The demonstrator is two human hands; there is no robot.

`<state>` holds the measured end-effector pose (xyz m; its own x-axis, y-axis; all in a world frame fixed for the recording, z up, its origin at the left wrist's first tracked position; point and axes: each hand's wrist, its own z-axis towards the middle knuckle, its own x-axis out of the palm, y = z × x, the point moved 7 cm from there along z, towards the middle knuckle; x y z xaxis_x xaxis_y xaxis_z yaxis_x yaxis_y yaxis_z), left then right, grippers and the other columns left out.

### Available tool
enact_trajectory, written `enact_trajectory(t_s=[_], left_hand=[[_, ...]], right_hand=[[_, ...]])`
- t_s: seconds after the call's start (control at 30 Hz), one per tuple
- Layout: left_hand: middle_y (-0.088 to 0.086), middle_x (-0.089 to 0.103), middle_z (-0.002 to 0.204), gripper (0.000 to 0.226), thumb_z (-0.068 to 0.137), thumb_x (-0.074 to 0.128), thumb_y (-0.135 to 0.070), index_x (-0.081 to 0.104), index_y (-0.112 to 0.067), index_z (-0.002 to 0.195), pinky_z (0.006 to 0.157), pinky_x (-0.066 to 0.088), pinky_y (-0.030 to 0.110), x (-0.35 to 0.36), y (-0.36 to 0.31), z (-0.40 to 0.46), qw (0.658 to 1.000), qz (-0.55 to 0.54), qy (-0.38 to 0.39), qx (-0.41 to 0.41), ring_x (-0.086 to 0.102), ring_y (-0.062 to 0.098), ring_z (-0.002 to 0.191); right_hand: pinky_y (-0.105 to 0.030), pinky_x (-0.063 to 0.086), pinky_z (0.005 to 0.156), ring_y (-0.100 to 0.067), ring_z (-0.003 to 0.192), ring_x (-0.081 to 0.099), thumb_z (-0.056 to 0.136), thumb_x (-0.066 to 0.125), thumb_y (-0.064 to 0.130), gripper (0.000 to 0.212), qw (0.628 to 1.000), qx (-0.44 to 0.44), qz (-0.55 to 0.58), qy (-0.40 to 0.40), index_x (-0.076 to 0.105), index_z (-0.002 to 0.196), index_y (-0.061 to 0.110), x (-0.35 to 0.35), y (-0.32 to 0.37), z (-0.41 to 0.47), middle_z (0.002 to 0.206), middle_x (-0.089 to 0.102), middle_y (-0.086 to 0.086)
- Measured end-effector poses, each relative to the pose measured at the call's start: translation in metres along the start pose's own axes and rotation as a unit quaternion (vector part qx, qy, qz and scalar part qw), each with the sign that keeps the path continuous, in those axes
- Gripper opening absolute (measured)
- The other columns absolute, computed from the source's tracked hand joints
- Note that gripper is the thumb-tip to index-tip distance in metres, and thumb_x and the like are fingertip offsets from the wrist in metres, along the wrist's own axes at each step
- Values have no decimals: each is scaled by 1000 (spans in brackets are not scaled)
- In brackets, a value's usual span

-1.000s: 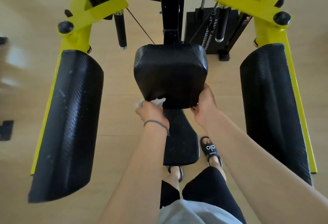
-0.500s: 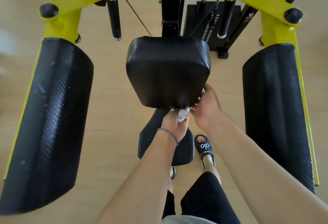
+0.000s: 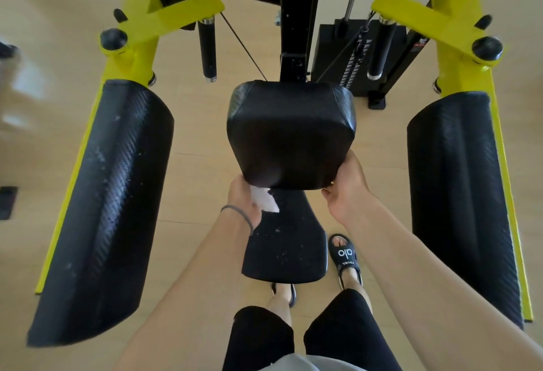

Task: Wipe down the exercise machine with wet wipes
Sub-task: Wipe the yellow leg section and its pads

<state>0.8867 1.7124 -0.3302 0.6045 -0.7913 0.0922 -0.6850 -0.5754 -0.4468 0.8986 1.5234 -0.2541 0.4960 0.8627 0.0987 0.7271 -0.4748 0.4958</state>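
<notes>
Pale wood floor [image 3: 199, 165]; left hand [image 3: 244, 201] pinches wet wipe [image 3: 264, 201], right hand [image 3: 346, 191] grips back pad [image 3: 291, 132].

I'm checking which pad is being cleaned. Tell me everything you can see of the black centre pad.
The centre pad is a thick, rounded-square cushion covered in black textured vinyl-like material, with stitched seams at its far corners. It is mounted on the black upright post, above the seat. The left hand holds a white wet wipe against its near-left lower edge; the right hand grips its near-right lower corner.
</notes>
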Motion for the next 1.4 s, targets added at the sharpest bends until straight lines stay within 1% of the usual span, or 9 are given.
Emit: enact_trajectory(t_s=[0.23,0.5,0.57,0.67,0.8,1.03,1.17,1.3,1.4], left_hand=[[-1,41,73,32,97,34,-15,47,-19,68,44,43,23,36,46,-9,943,-239,151,-177,42,17,45],[-9,45,150,42,106,28,-18,54,-24,137,108,36,25,62,56,-28,955,-255,84,-126,43,10,138],[9,57,141,44,105,25,-14,52,-16,139,103,48,40,40,39,-23,962,-254,23,-93,56,27,130],[3,59,63,39,97,26,-9,56,-18,75,52,51,22,7,7,-13,973,-231,-1,-21,61,19,54],[-3,47,70,32,102,41,-18,47,-24,71,73,40,29,-4,-44,-28,989,45,-82,118,48,22,78],[7,46,78,17,99,45,-13,53,-12,84,68,37,29,10,-104,-99,941,116,-11,317,43,18,76],[0,51,95,18,98,53,-20,57,-20,81,72,39,20,28,-147,-167,826,210,-29,522,48,9,81],[13,56,112,13,99,49,-9,58,-2,92,84,46,27,101,-130,-217,525,460,35,715,50,18,100],[12,62,112,8,94,54,-4,61,-3,98,88,47,34,137,-88,-224,385,545,59,742,55,27,105]], right_hand=[[-25,51,78,-11,87,64,105,40,39,35,1000,-12,7,0,65,85,28,0,-2,6,62,72,13],[-28,52,76,-14,83,65,104,39,38,35,1000,-21,4,8,66,87,25,0,1,1,73,75,6],[-28,52,82,-15,92,65,105,38,37,34,1000,-21,-4,7,66,89,27,0,1,-1,92,75,2],[-28,51,86,-14,99,64,105,38,37,33,1000,-7,8,0,65,89,27,1,2,-8,98,72,3],[-30,46,97,-17,113,60,105,37,39,31,1000,-1,15,1,65,97,30,3,2,-10,106,68,5],[-35,42,111,-19,121,56,104,37,40,29,1000,10,3,8,63,100,28,3,5,-19,124,65,-1],[-34,41,108,-18,117,57,103,39,43,32,1000,11,-1,7,64,108,25,2,6,-23,126,65,-1],[-36,43,109,-21,123,58,104,37,50,48,1000,10,-7,7,57,136,20,2,11,-27,135,63,-1],[-28,50,76,-12,86,63,108,35,43,36,999,-41,-5,29,62,116,20,5,27,-30,101,67,1]])
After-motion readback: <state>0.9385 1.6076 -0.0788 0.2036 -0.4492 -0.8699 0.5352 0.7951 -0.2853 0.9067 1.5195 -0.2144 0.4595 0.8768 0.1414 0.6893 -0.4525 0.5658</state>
